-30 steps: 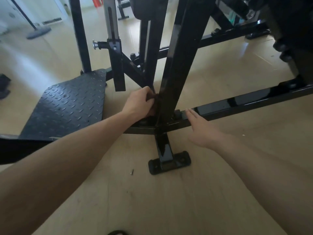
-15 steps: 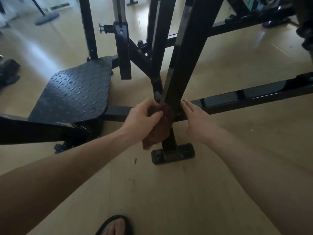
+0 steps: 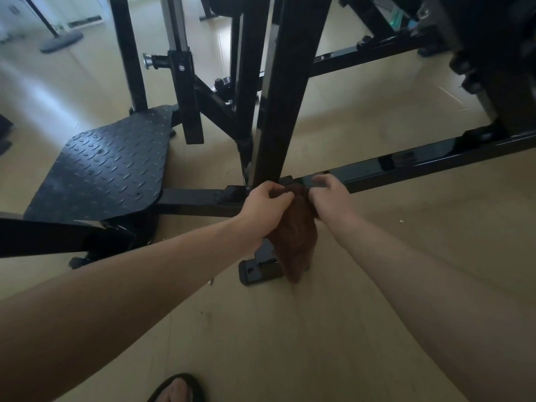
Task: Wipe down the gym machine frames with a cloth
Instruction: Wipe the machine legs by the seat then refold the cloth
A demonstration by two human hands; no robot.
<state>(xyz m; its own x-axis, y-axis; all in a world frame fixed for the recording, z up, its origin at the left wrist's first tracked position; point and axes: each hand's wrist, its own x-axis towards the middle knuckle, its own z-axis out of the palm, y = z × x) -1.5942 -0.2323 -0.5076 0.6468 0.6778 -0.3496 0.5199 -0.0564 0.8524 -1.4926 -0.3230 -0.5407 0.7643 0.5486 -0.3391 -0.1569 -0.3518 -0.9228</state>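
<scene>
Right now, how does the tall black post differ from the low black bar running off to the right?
The tall post rises steeply out of the top of the view; the low bar lies close to the floor. The post is wider. The post ends at a floor plate; the bar's far end runs out of view. Both are glossy black square tubing, meeting where the hands hold the cloth.

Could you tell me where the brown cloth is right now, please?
Centre of the head view: the brown cloth hangs from both hands, left hand and right hand, before the upright post.

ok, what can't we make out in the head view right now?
- Joint of the black upright post and floor rail: behind both hands.
- Right hand fingertips: motion-blurred, grip on the hanging brown cloth unclear.
- Black foot plate: partly behind cloth.
</scene>
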